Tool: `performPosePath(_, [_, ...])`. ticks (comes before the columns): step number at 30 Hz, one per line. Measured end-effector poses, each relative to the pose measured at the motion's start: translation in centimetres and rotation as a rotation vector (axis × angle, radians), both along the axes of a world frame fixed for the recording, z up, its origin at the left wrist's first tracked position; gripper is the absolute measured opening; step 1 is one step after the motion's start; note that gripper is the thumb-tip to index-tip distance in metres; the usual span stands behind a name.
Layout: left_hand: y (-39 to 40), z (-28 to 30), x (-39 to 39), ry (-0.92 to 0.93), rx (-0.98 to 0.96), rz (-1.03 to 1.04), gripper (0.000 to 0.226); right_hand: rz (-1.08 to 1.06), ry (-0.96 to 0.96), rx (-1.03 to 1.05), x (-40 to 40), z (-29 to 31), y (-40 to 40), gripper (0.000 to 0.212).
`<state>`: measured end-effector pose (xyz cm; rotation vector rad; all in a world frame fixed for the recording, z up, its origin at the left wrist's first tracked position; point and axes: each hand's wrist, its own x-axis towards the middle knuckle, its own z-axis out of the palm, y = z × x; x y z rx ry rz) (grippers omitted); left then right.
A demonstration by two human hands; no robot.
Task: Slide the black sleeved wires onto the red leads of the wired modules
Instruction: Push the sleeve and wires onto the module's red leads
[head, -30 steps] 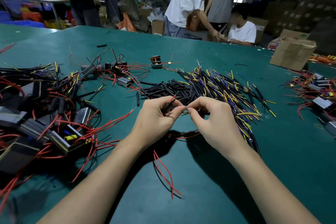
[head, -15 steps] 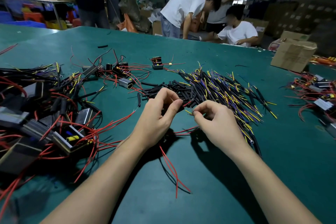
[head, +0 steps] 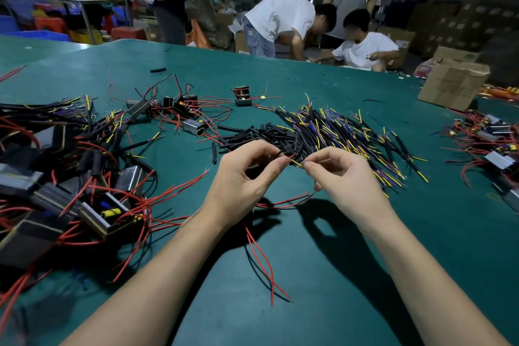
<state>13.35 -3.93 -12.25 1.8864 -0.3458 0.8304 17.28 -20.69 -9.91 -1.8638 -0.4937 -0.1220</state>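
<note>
**Sleeve meets lead, mid-air**

Your right hand (head: 341, 177) pinches a thin black sleeved wire with a yellow tip (head: 297, 162) — touching the red lead (head: 290, 156) pinched in your left hand (head: 247, 177), above the green desk (head: 323, 261), near the pile of black sleeved wires (head: 331, 132).

your left hand (head: 241, 180) pinches a red lead (head: 289, 156); your right hand (head: 341, 177) pinches a yellow-tipped wire (head: 297, 162), tips nearly touching above the table (head: 421, 233).

Two bare forearms enter from the bottom of the frame, with no sleeves, watch, rings or gloves visible. The left hand (head: 241, 182) and the right hand (head: 348, 180) are ungloved, with short, plain fingernails.
</note>
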Motion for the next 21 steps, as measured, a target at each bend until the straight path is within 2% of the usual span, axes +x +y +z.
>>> performPosePath(8, [-0.5,0.4,0.1,-0.197,0.092,0.083,0.021,-0.004,-0.052,-0.076,0.3,0.1,-0.5,0.015])
performPosePath(12, [-0.2,-0.1,0.3,-0.169,0.139,0.060,0.010,-0.003,-0.045,-0.067,0.3,0.1,-0.6,0.014])
performPosePath(16, [0.2,-0.3,0.3,-0.181,0.232,0.069,0.004,0.113,0.008,-0.089,0.3,0.5,-1.1,0.015])
performPosePath(21, [-0.1,-0.2,-0.2,-0.175,0.271,0.068,0.018,0.146,0.012,-0.120,0.3,0.4,-1.3,0.013])
